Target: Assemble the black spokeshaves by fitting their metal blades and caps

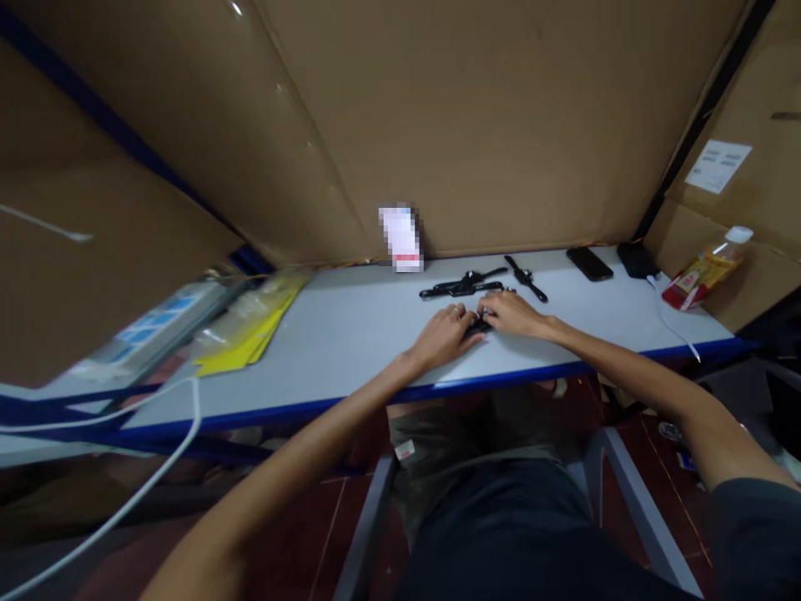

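Observation:
My left hand (443,335) is closed around one end of a black spokeshave (479,326) near the front of the table. From the other side, the fingers of my right hand (511,314) are bent in a grip at the tool's middle, hiding much of it. Just behind my hands lie more black spokeshaves: one long one (460,290) lies crosswise, and another (471,277) rests against it. A further spokeshave (526,278) lies slanted to the right, apart from the others.
A phone (589,264) and a black box-like item (637,260) with a white cable lie at the back right, near a red-labelled bottle (707,269). A blurred-out upright item (402,238) leans on the cardboard wall (501,125). Yellow sheets (250,338) and a power strip (156,325) are left.

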### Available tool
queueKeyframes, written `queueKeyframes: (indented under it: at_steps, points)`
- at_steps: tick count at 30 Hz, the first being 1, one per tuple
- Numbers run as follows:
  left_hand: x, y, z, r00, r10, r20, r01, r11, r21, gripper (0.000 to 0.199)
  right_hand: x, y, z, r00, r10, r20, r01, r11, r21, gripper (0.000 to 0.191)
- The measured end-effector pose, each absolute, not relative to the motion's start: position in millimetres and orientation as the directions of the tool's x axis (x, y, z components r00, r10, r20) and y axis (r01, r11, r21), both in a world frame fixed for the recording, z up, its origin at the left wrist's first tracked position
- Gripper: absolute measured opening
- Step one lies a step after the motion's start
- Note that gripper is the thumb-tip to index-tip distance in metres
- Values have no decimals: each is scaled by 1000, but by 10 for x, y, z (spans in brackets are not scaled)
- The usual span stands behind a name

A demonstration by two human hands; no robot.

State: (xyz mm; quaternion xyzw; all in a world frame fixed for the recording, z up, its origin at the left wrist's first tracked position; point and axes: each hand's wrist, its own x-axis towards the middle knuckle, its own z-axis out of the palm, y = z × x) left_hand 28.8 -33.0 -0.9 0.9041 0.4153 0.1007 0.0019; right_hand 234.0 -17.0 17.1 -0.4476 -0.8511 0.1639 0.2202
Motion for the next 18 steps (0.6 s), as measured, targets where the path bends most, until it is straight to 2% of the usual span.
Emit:
queueKeyframes:
  at_steps: [3,8,18]
  points:
    - [313,-293,12,652,736,183,739,-671,63,42,2391,-197,145,-508,815,280,716,580,-388,18]
    - [323,-167,33,691,705,158,707,-705,51,37,2439,-95,100,-564,771,296,718,634,-286,10]
    - [141,232,22,735,672,94,662,-740,119,28,2162,53,-31,-600,724,339,708,679,-196,18]
